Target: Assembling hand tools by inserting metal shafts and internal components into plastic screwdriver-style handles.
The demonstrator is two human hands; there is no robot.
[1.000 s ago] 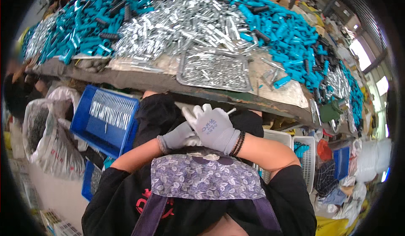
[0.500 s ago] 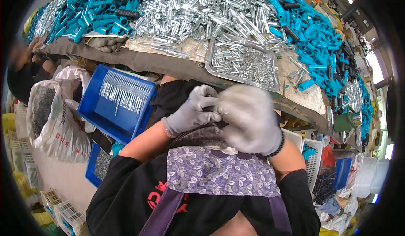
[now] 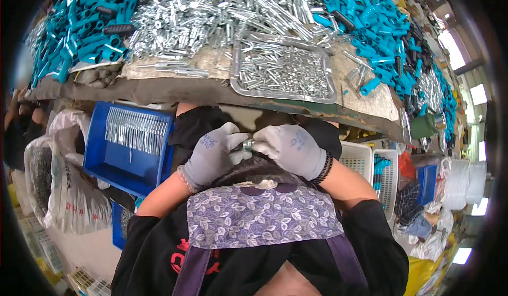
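Note:
Both my hands wear light grey gloves and meet above my lap, fingertips close together. A small shiny metal part (image 3: 247, 144) sits between them, with only its round end showing. My left hand (image 3: 212, 153) is closed around it with thumb and fingers. From the other side my right hand (image 3: 294, 149) pinches at the same part, its fingertips covering most of it. A metal tray (image 3: 280, 96) of small pins and fittings rests on the bench edge just beyond my hands.
Heaped on the bench are silvery metal rods (image 3: 211, 18), teal handles (image 3: 373, 26) and more teal handles (image 3: 87, 23). A blue bin (image 3: 114, 171) with a row of metal rods is at left, beside a white sack (image 3: 79, 190). White plastic baskets (image 3: 391, 182) stand at right.
My right hand, blurred before, now shows sharply and sits lower, its fingertips at the metal part. The view has shifted, so the bench appears further left.

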